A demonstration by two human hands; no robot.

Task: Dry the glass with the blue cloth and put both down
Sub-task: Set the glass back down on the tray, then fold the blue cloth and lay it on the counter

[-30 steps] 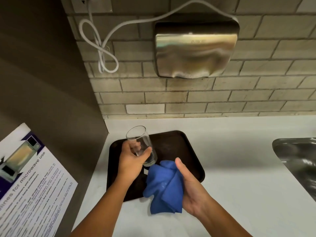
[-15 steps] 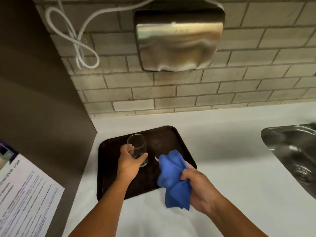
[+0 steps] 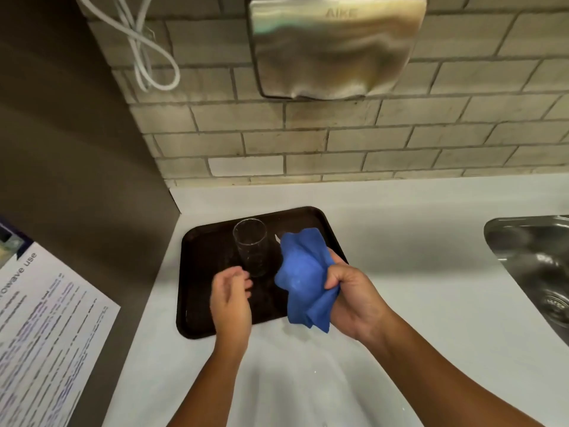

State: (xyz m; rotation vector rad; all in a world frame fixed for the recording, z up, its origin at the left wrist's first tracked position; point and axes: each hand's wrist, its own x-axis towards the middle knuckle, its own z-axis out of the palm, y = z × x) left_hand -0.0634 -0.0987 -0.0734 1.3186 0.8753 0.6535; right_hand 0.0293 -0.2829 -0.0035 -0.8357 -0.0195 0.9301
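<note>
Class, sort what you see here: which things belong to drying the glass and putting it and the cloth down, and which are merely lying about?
Part of the job:
glass, upright on the tray
cloth, gripped in the right hand
left hand, open beside the glass
tray

Just there:
hand dryer
cable
sink
notice

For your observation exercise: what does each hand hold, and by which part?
Right hand clutches the blue cloth bunched at its middle. Left hand holds nothing; the glass stands free.

Single head-height view, close, angled down toward counter (image 3: 400, 272).
</note>
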